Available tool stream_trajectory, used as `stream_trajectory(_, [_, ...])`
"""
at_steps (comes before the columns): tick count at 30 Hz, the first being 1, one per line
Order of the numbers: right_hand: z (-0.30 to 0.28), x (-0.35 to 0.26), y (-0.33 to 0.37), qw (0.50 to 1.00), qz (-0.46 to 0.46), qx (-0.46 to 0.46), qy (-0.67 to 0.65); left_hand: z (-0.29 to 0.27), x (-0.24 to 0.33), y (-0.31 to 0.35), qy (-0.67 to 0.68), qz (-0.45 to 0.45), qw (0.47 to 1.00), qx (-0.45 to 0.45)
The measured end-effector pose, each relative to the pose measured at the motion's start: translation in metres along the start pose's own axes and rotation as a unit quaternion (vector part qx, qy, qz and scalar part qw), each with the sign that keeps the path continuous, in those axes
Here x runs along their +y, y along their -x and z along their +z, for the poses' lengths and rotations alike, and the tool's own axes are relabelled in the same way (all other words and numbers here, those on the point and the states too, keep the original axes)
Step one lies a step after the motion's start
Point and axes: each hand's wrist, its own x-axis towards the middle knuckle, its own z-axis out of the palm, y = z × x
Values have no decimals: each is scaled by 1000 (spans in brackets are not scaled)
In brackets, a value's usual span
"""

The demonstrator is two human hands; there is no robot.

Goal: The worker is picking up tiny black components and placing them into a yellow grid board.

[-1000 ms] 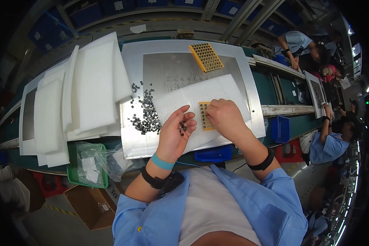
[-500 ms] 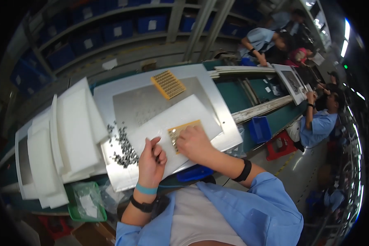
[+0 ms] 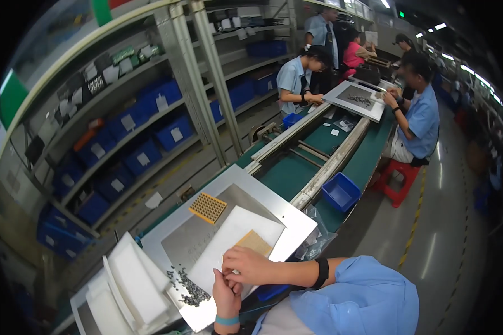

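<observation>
Two hands meet over the white foam sheet (image 3: 223,245) on the near part of the shiny metal tray (image 3: 288,220). I see the right hand (image 3: 250,266) curled with its fingertips drawn together, apparently pinching something small, though what it grips is too tiny to tell. The left hand (image 3: 227,291) rises beneath it, fingers bunched upward against the right one, perhaps cupping loose pieces; I cannot tell for sure. A tan perforated plate (image 3: 255,242) lies just far of the right hand, close enough to be reached without stretching. The heap of small dark metal parts (image 3: 185,286) sits to the left, near the left hand. A yellow gridded block (image 3: 208,207) rests farther off on the tray, out of the way. White foam slabs (image 3: 129,287) stack at the left. Compared with half a second ago, the view has swung up toward the conveyor and co-workers, and the hands have closed together, the left no longer lying flat.
</observation>
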Motion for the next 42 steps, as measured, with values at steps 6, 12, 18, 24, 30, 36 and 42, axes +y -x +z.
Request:
stream_trajectory(6, [-51,2,42,999,3,2,-43,78,-24,22,-45,-14,996,73])
stream_trajectory(12, [-101,4,75,998,7,42,-40,104,-55,30,-7,-14,1000,18])
stream_trajectory(18, [-115,22,89,999,-8,20,-49,115,-66,25,-17,-48,998,38])
stream_trajectory(24, [-51,69,75,995,90,18,-45,29,-36,-31,-10,-40,998,56])
stream_trajectory(30, [59,130,19,972,193,-129,38,-123,-13,-80,87,-25,995,47])
stream_trajectory(36, [156,158,-20,957,116,-252,84,-217,-33,-79,152,56,983,91])
stream_trajectory(42, [195,166,-43,926,138,-316,153,-250,-34,-90,162,62,979,110])
